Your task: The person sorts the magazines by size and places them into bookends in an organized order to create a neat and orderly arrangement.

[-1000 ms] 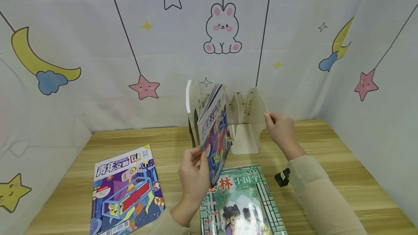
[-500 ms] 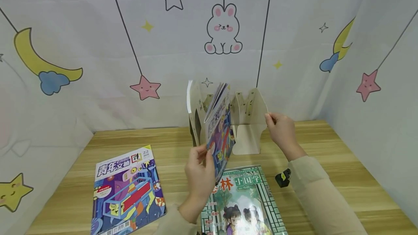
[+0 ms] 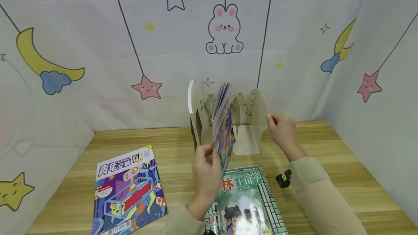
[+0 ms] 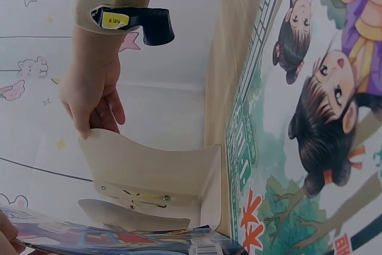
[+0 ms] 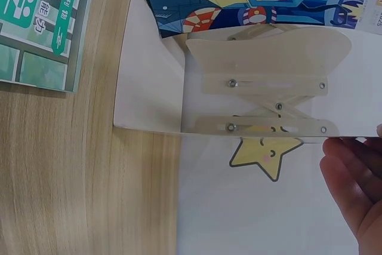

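Magazine [image 3: 225,133]: long axis near-vertical, cover facing right, toward worktop's [image 3: 147,139] back edge. Left hand [image 3: 207,171] pinches near edge; right hand [image 3: 283,133] pinches rack's [image 3: 259,117] right end.

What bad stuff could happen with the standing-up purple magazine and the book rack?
The left hand pinches only the near side of the upright purple magazine, so it might flop or slip down, maybe onto the green magazine in front of the rack.

The right hand holds the rack's end panel by its edge, so a hard tug could perhaps drag the rack.
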Demonstrator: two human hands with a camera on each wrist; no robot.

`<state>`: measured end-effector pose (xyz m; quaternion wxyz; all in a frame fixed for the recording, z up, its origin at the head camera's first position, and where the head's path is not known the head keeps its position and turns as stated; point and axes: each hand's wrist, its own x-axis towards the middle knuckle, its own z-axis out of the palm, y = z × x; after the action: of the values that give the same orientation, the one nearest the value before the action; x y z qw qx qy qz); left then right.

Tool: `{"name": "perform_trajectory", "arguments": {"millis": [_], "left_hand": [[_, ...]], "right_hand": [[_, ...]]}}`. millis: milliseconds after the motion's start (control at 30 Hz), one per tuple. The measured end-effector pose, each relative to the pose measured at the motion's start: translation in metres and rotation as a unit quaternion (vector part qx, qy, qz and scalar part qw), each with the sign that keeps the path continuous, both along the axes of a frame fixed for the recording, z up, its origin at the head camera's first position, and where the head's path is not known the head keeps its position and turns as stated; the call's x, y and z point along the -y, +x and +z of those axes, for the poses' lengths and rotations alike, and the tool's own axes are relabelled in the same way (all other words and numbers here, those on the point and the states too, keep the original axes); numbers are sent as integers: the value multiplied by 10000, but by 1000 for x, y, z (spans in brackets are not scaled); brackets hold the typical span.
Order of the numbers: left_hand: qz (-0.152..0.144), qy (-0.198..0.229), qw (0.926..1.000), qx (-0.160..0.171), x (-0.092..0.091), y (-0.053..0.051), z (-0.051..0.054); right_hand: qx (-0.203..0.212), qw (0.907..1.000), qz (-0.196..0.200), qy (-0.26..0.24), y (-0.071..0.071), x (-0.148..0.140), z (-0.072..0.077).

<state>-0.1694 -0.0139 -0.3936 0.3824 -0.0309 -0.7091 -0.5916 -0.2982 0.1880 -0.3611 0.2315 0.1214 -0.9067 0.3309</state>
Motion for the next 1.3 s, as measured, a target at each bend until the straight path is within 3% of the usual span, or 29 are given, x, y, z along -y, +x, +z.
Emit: {"name": "perform_trajectory", "arguments": {"millis": [367, 600, 1300], "left_hand": [[-3, 56, 9999, -124, -9, -6, -2], [102, -92, 9991, -392, -14, -11, -4], [204, 46, 9994, -284, -13, -26, -3]], "right_hand": [[-74, 10000, -20, -31, 1, -2, -1], [-63, 10000, -36, -1, 2, -3, -2], [-76, 10000, -26, -40, 0, 0, -1]]}}
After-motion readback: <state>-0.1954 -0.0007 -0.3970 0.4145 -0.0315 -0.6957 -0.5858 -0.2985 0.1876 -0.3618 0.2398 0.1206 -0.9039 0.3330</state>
